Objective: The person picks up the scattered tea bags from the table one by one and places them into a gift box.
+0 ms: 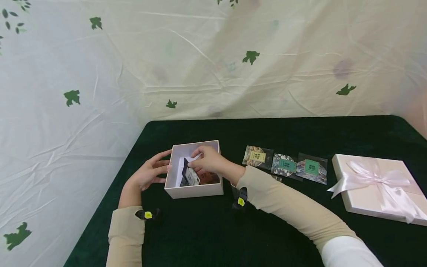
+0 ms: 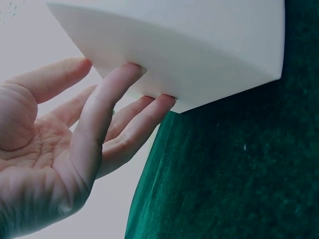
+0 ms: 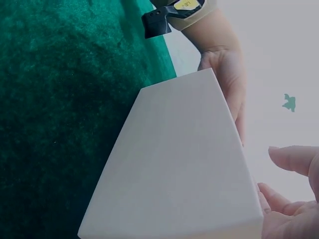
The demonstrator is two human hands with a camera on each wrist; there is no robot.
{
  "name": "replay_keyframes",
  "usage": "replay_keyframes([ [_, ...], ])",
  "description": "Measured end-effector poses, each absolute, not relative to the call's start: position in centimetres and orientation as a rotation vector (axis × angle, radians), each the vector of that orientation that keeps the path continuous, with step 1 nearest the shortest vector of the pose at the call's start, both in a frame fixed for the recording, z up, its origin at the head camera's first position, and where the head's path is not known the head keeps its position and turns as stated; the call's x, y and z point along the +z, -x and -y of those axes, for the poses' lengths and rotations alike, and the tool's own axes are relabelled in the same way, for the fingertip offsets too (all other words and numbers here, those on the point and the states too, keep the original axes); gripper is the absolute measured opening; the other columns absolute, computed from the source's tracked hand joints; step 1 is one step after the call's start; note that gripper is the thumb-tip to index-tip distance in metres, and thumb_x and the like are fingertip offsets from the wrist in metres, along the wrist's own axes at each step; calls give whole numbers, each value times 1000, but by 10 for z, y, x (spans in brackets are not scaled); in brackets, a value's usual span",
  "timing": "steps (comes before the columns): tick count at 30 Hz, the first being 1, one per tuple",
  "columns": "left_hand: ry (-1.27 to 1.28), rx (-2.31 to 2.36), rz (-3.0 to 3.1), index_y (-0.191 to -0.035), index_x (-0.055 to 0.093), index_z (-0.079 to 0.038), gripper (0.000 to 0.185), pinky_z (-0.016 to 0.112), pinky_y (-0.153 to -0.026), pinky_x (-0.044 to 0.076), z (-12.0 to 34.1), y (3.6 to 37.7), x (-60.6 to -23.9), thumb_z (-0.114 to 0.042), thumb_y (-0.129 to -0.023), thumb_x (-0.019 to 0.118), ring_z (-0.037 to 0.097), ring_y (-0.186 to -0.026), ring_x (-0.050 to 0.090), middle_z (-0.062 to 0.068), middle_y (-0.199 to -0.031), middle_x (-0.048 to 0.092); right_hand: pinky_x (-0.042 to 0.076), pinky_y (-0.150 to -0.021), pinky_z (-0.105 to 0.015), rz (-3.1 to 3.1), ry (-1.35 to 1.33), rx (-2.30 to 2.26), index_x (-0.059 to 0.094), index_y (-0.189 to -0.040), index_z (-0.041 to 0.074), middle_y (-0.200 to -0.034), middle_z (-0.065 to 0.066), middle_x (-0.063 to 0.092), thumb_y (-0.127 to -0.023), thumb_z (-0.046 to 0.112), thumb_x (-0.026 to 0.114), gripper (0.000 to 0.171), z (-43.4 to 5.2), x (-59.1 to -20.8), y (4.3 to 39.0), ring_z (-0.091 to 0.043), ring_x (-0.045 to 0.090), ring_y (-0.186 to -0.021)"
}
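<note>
My left hand [image 1: 150,174] rests its outstretched fingertips against the outer left side of a small white box [image 1: 197,191] that has no lid on. In the left wrist view, those fingertips [image 2: 133,69] touch the smooth box wall. The right hand [image 1: 211,159] reaches into the box from the right. Inside, a dark packet with a pale label [image 1: 192,177] leans beside reddish-brown packets [image 1: 211,178]; the right fingertips are right at the dark packet's upper part. In the right wrist view, one digit [image 3: 281,155] stands apart from the other fingers, which the near wall partly hides.
Right of the box lie clear packets with a yellow label [image 1: 257,156], a teal label [image 1: 286,165] and a green label [image 1: 311,167]. A pale pink lid with a satin bow [image 1: 377,181] sits farther right on the dark green tablecloth [image 1: 200,233].
</note>
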State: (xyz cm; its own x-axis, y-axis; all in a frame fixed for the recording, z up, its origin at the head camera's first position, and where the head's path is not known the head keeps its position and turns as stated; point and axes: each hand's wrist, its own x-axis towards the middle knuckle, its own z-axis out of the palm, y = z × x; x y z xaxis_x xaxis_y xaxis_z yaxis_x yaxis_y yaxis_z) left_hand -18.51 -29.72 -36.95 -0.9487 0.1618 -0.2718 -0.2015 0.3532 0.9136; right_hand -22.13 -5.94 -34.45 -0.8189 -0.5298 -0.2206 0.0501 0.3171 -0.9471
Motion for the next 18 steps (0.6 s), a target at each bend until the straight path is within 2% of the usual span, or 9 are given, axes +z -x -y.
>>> replay_keyframes([
  [9,38,1618,-2310,-152,22,-22,73,52,-92,49,298,187,-369,-26,-92,63,44,-129,39,24,-151,29,58,-65,-29,-2122,468,-1473,55,-112,-4,-88,-13,61,-85,-3,61,28,55,-341,219,-18,63,-73],
  [18,46,1626,-2308,-152,22,-22,72,52,-92,49,296,186,-370,-25,-92,62,44,-130,39,24,-150,29,58,-61,-32,-2192,488,-1332,56,-107,-2,-85,-12,59,-83,-8,60,25,56,-337,213,-17,61,-62],
])
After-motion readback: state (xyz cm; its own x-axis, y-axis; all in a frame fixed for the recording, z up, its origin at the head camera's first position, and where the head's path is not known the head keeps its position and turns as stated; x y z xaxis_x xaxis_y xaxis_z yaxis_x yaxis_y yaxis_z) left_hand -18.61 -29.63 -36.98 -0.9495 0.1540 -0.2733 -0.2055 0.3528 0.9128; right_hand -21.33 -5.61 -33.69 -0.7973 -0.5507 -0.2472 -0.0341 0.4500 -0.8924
